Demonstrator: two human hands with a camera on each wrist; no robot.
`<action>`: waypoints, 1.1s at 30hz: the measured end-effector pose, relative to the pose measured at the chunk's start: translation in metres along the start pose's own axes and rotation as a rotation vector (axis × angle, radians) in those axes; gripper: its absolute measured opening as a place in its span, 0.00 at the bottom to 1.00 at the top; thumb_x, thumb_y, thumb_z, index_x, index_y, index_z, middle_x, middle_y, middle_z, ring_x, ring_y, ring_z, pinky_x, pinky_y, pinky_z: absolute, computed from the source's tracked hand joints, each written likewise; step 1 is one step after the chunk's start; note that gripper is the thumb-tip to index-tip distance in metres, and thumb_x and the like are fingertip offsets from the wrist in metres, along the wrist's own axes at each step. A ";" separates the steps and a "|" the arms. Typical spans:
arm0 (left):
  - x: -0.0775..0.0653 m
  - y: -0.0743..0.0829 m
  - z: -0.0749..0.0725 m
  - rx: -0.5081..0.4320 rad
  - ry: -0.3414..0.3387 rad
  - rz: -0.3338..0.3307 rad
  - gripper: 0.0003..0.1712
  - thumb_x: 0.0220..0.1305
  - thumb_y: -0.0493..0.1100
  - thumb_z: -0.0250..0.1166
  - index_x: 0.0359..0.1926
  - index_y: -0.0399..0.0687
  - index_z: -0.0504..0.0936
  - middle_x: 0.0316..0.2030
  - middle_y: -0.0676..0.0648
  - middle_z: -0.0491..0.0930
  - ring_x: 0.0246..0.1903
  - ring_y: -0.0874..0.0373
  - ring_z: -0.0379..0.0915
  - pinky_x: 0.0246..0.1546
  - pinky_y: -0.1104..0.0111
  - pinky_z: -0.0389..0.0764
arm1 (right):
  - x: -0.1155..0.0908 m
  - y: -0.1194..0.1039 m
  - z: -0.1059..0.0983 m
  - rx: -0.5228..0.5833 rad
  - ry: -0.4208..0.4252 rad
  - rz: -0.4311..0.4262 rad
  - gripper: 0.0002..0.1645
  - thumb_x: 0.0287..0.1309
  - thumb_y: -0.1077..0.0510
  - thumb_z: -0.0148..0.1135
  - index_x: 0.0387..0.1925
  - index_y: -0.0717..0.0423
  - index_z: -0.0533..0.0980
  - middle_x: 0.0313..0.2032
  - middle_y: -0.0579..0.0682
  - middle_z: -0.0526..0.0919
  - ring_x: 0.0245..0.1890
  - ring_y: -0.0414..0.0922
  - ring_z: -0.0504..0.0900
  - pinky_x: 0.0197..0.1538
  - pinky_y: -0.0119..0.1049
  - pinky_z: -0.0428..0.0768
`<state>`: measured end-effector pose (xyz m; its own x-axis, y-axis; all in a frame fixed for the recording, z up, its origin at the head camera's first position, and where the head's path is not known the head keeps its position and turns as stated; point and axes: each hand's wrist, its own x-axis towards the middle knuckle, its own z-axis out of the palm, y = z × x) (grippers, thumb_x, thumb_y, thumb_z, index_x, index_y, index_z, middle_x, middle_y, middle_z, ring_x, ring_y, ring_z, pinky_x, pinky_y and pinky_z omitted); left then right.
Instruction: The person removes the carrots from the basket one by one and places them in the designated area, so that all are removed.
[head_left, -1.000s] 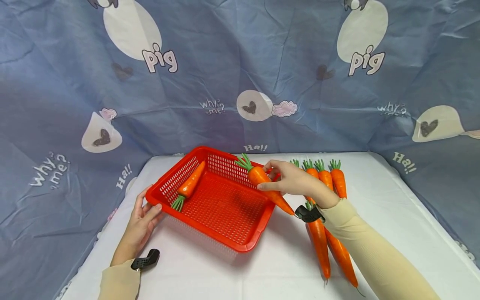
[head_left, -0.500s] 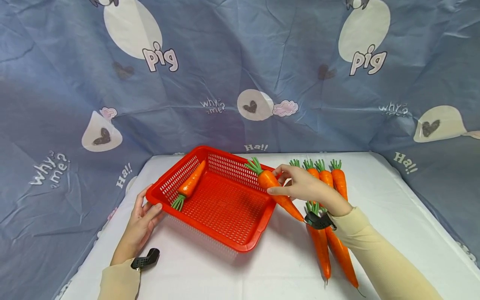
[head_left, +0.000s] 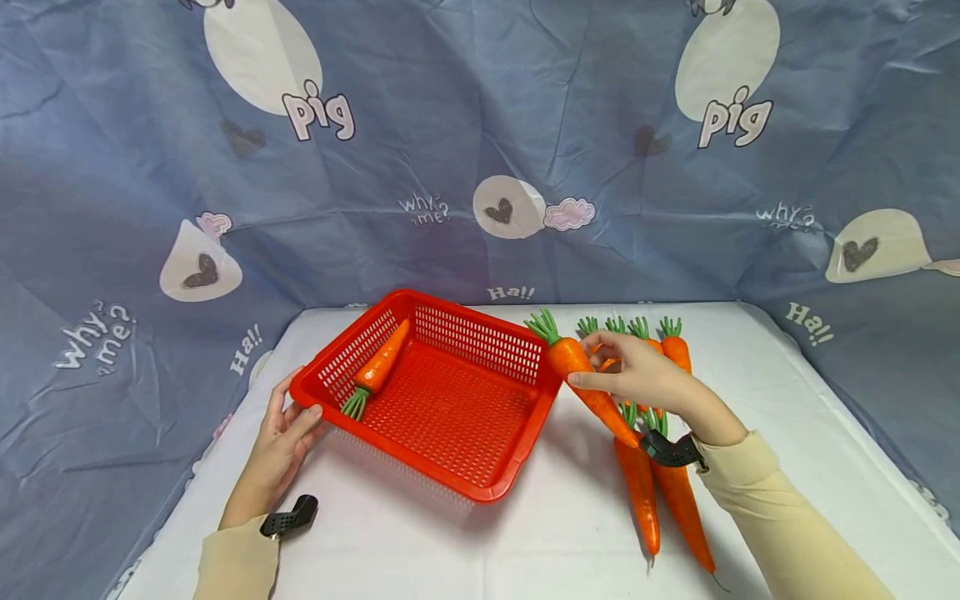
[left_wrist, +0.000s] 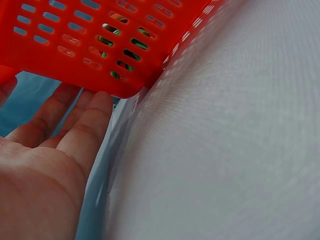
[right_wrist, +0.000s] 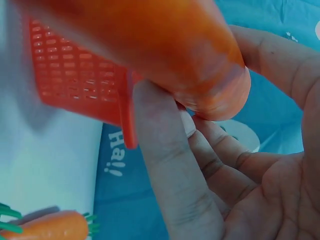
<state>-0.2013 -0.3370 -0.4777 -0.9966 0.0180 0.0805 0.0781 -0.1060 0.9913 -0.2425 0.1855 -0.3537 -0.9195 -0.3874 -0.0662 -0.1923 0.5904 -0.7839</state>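
My right hand [head_left: 633, 375] pinches a carrot [head_left: 588, 383] with green tops between thumb and fingers, just right of the red plastic basket [head_left: 517, 467]. The carrot slants, its leafy end up and left, its tip toward me; in the right wrist view its thick orange body [right_wrist: 200, 55] lies across the fingers. At the basket's left corner, my left hand [head_left: 277, 450] holds the rim, thumb on top and fingers along the outside. The left wrist view shows those fingers [left_wrist: 90, 125] against the perforated wall [left_wrist: 75, 55]. Another carrot [head_left: 381, 367] lies inside the basket along its left wall.
Right of the basket, several carrots lie in two rows on the white cloth [head_left: 555, 542]. The front row holds two carrots, one [head_left: 639, 500] left of the other [head_left: 684, 508]; my right hand partly covers the back row [head_left: 677, 352]. A patterned blue cloth [head_left: 420, 150] hangs behind.
My right hand has moved right with the carrot, from over the basket's right part to beyond its right rim. The left hand and basket have stayed put.
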 end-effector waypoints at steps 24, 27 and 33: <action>0.000 -0.001 0.000 -0.030 -0.015 0.014 0.40 0.82 0.37 0.57 0.84 0.66 0.51 0.70 0.54 0.68 0.61 0.68 0.80 0.58 0.73 0.86 | -0.023 0.033 -0.005 0.038 0.071 0.021 0.36 0.67 0.48 0.75 0.65 0.62 0.70 0.49 0.59 0.81 0.37 0.48 0.83 0.37 0.41 0.89; 0.000 -0.001 0.000 -0.034 -0.019 0.019 0.40 0.82 0.36 0.57 0.83 0.66 0.51 0.70 0.54 0.68 0.61 0.68 0.80 0.58 0.74 0.86 | -0.028 0.039 -0.006 0.051 0.083 0.037 0.36 0.67 0.48 0.75 0.65 0.63 0.69 0.49 0.59 0.81 0.36 0.47 0.82 0.36 0.40 0.88; 0.000 0.001 0.001 -0.034 -0.016 0.019 0.40 0.82 0.36 0.57 0.83 0.66 0.51 0.70 0.54 0.69 0.61 0.68 0.80 0.58 0.73 0.86 | -0.040 0.051 -0.010 0.070 0.111 0.100 0.40 0.66 0.46 0.75 0.67 0.63 0.68 0.49 0.59 0.78 0.30 0.46 0.80 0.36 0.41 0.88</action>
<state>-0.2016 -0.3362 -0.4770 -0.9943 0.0317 0.1015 0.0961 -0.1401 0.9855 -0.2188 0.2385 -0.3843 -0.9659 -0.2460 -0.0805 -0.0769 0.5696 -0.8183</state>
